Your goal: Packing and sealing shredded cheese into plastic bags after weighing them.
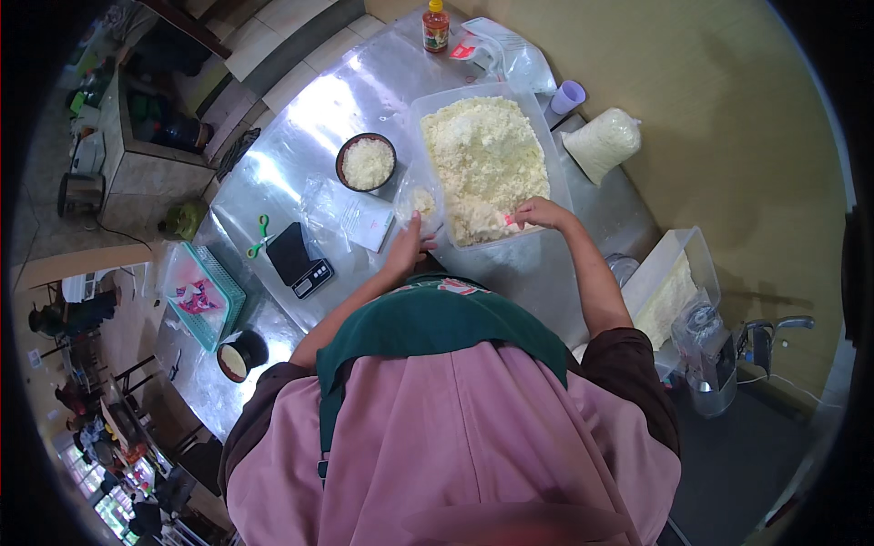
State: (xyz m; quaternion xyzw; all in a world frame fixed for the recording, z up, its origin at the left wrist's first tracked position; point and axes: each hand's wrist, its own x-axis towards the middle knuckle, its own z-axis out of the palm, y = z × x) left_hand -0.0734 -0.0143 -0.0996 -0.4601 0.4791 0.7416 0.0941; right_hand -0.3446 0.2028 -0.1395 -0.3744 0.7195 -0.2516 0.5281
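Note:
A large translucent plastic tub [566, 198], heaped with pale yellow crumbly food [488, 160], stands in front of me on a metal table. My right hand [544, 213] reaches over its near right corner, fingers pinched on a small red object [509, 219] at the crumbs; what this belongs to is hidden. Left of the tub, my left hand [408, 247] grips a clear plastic bag [418, 183] with a little of the crumbly food inside. Beside that bag lies a stack of flat clear bags [358, 222]. A dark bowl [339, 166] of white granular food sits just beyond.
A black digital scale [298, 258] and green-handled scissors [258, 239] lie at left, near a teal basket [235, 297] and another bowl [235, 362]. A sauce bottle [435, 27], purple cup [567, 97] and filled bag [604, 145] stand beyond. A second tub [703, 263] and a machine [710, 362] are right.

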